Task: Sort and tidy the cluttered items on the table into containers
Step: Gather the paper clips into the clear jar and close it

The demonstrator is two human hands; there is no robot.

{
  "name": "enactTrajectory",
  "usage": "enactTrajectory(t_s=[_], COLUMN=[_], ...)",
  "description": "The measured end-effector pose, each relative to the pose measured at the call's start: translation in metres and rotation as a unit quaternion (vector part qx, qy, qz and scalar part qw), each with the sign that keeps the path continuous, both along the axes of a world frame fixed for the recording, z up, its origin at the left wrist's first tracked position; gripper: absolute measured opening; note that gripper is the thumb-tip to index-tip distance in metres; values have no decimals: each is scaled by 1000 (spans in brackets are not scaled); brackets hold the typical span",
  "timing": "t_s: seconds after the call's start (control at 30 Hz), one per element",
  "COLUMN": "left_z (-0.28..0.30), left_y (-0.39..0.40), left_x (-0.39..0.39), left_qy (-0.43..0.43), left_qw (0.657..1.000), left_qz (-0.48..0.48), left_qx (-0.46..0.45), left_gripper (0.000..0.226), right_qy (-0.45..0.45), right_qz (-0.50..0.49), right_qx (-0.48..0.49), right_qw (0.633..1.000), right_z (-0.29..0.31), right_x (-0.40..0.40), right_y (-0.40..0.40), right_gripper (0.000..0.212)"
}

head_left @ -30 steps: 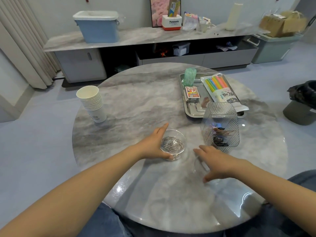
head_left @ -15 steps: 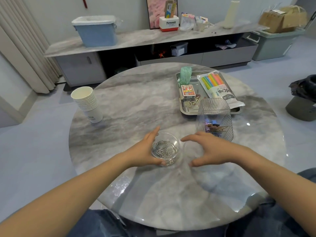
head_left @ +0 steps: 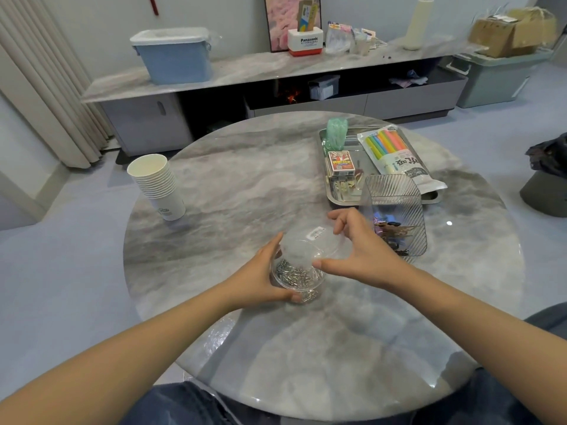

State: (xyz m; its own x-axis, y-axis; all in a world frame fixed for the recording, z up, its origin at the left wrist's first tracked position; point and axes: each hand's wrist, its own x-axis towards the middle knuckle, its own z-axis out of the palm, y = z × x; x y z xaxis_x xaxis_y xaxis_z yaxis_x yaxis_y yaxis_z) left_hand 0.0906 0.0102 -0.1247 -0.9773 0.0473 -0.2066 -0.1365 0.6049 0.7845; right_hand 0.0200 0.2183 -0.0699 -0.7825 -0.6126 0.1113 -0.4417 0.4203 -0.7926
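Landmark: the clear cup (head_left: 297,279) of silver paper clips, standing on the round marble table (head_left: 233,191) near the person's edge.
Left hand (head_left: 260,276): wrapped round the cup's left side, thumb curled across the front of its base — a firm hold.
Right hand (head_left: 365,248): just right of the cup, thumb and fingers pinching a clear round lid (head_left: 316,243).
Lid: tilted over the cup's mouth, its near edge at the rim, far edge raised; a small white sticker shows on top. Whether it touches the rim all round I cannot tell.
Ribbed clear bin (head_left: 394,214): right of the cup and a little beyond it, partly behind the right hand, with dark and coloured small items in the bottom.
Metal tray (head_left: 340,197): beyond the cup to the right, touching or just behind the bin — holding a green roll (head_left: 336,138), a red card box (head_left: 340,163) and a pack of coloured straws (head_left: 395,154).
Paper cups (head_left: 156,184): one stack, well to the left of the cup and farther out.
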Motion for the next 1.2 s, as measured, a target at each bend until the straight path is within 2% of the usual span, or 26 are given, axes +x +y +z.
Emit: enactTrajectory(t_s=[0.23, 0.37, 0.47, 0.73, 1.0, 1.2], left_z=[-5, -5, -9, -10, -8, -8], left_y=[-2, -2, -2, 0, 12, 17], left_x=[4, 4, 3, 1, -1, -4], left_qy=[-9, -1, 8, 8, 30, 41], left_qw=[999, 999, 998, 997, 993, 994], left_qz=[18, 10, 7, -24, -5, -4], left_qx=[34, 44, 63, 72, 116, 97], left_gripper=[129, 125, 125, 115, 85, 91], right_qy=[-1, 9, 50, 62, 84, 34], right_qz=[66, 91, 126, 148, 150, 163], right_qx=[111, 159, 191, 233, 274, 291], right_qw=[992, 983, 972, 959, 946, 942], right_z=[-30, -28, -27, -24, -15, -3], right_x=[0, -1, -1, -5, -7, -13], right_y=[-1, -1, -6, -23, -16, -10], right_gripper=[59, 90, 103, 100, 106, 107])
